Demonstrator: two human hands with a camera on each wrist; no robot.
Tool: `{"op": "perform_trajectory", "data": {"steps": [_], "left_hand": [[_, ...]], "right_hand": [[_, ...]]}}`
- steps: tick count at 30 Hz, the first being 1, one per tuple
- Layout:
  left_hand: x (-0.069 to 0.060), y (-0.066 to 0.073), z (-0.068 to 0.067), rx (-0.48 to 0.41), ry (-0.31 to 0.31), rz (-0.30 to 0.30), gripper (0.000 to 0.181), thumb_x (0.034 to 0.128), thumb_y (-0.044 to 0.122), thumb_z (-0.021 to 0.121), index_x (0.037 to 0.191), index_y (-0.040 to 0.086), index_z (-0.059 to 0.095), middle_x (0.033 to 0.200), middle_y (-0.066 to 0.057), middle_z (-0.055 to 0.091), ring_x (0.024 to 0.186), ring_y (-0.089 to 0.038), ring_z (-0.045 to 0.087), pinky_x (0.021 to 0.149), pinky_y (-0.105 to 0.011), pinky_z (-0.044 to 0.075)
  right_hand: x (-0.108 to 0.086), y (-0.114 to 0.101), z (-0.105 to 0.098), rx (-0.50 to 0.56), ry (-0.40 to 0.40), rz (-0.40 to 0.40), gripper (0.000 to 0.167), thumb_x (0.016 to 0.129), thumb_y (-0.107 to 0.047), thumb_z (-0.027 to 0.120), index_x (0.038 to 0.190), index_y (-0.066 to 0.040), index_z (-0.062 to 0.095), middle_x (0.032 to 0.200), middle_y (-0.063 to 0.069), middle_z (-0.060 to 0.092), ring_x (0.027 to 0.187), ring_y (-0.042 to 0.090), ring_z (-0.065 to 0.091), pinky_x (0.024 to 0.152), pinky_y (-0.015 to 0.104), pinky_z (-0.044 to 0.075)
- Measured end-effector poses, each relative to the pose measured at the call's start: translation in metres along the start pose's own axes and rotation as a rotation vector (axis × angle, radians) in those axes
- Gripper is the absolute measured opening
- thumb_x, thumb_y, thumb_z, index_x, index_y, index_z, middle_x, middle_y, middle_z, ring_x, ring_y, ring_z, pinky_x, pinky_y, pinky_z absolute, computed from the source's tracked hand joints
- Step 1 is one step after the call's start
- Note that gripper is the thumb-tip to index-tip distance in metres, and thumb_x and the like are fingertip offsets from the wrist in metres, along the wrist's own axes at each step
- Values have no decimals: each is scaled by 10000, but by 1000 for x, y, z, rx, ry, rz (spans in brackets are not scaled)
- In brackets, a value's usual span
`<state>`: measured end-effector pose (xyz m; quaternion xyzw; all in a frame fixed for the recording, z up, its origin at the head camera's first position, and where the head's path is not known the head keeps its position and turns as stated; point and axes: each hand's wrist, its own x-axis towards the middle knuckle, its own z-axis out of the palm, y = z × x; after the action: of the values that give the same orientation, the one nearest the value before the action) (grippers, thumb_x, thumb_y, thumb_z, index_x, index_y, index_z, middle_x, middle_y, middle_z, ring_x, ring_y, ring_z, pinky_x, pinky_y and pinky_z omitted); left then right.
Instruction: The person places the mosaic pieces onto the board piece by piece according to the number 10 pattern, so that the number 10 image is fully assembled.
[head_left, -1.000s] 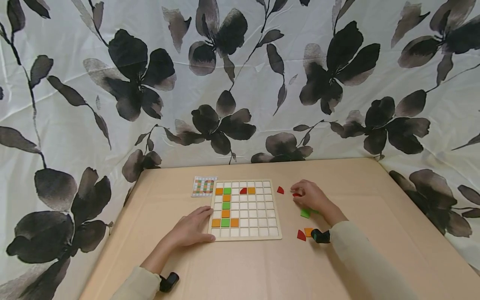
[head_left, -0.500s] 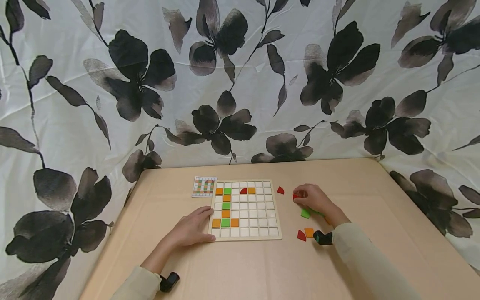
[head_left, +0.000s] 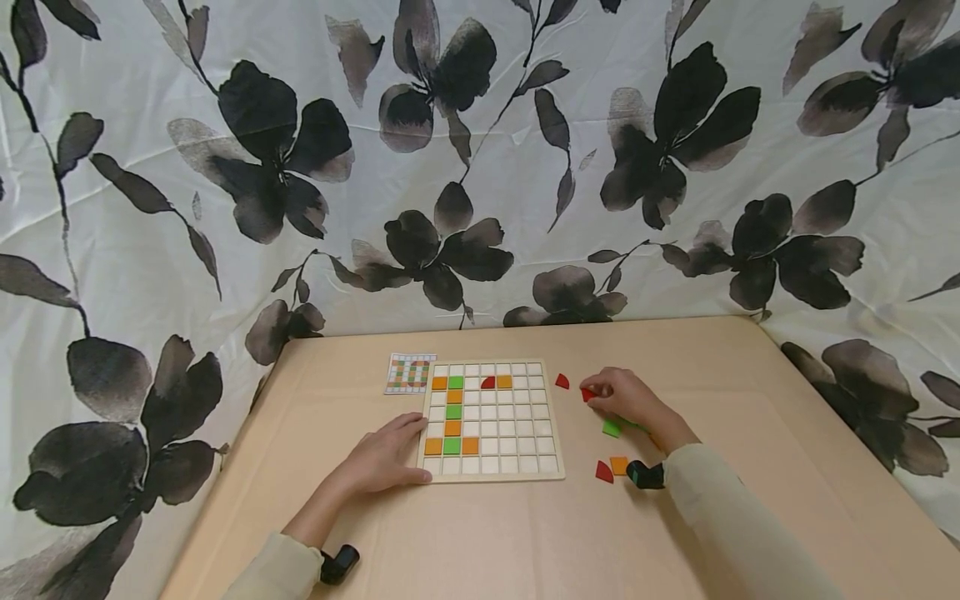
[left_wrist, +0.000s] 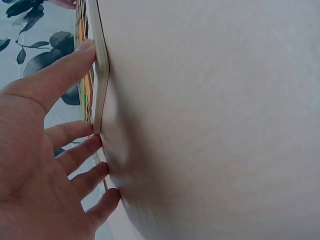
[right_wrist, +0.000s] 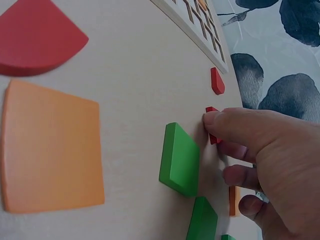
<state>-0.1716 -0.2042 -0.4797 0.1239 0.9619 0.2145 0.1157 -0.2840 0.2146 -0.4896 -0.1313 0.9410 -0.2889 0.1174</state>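
Note:
A gridded board [head_left: 495,479] lies on the table with white cells, several orange and green square tiles, and one red quarter-circle tile [head_left: 488,382] in it. My left hand [head_left: 378,458] rests against the board's left edge, fingers fairly straight, thumb near its front corner. Right of the board, my right hand [head_left: 630,396] pinches a red quarter-circle tile [right_wrist: 214,137] at the table surface; the fingers partly cover it. Another red quarter-circle tile [head_left: 562,381] lies between this hand and the board. Under the right hand are green tiles [right_wrist: 181,160].
A small printed pattern card [head_left: 409,373] touches the board's back left corner. Nearer the right wrist lie a red quarter-circle tile [head_left: 604,472] and an orange square tile [head_left: 618,466]. Floral cloth [head_left: 555,250] hangs behind the table's far edge.
My right hand's fingers have drawn in around the red quarter-circle tile, which has shifted slightly left. The left hand and the board stay in place.

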Motion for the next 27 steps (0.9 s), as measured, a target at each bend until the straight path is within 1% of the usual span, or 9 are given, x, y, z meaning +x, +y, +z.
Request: {"op": "perform_trajectory", "data": {"steps": [5,9,12,16,21,27], "left_hand": [[0,-1,0,-3,1,-1,883,713,492,807,1443,143,455,1532,-45,386,1413,-287,375,1069,-599,351],[0,-1,1,-9,3,-1,883,711,490,809,1443,144,456,1531,-43,387,1412,-285,376,1067,-600,351],[-1,-1,0,-11,2,-1,882,712,488,809,1442,141,456,1531,-45,387,1413,-287,375,1067,-601,350],[-1,0,-1,-15,3,1,879,716,481,809,1443,135,456,1531,-50,389,1415,-289,372,1075,-600,343],[-2,0,-1,-22,4,0,875,718,470,810,1443,132,455,1530,-51,390,1415,-290,372,1084,-598,336],[-1,0,-1,-12,8,4,875,717,480,808,1440,133,459,1529,-48,391,1413,-286,375,1079,-596,343]], "right_hand": [[1,-1,1,-22,11,-22,284,844,-169,742,1125,-132,722,913,27,593,816,189,498,649,250,469],[3,-2,4,-48,28,-43,248,822,-149,755,1067,-123,727,907,25,590,820,190,508,686,253,473],[3,-4,5,-68,33,-33,220,814,-145,762,1030,-128,720,912,21,590,828,191,515,716,268,492],[4,-6,7,-105,51,-29,203,810,-180,768,1000,-132,716,890,11,588,805,179,515,712,276,490],[5,-10,10,-100,86,-60,214,810,-209,756,996,-113,711,862,6,582,762,163,513,682,270,464],[12,-21,14,-59,101,-114,223,810,-204,751,997,-93,703,890,12,589,751,151,512,654,263,450]]}}
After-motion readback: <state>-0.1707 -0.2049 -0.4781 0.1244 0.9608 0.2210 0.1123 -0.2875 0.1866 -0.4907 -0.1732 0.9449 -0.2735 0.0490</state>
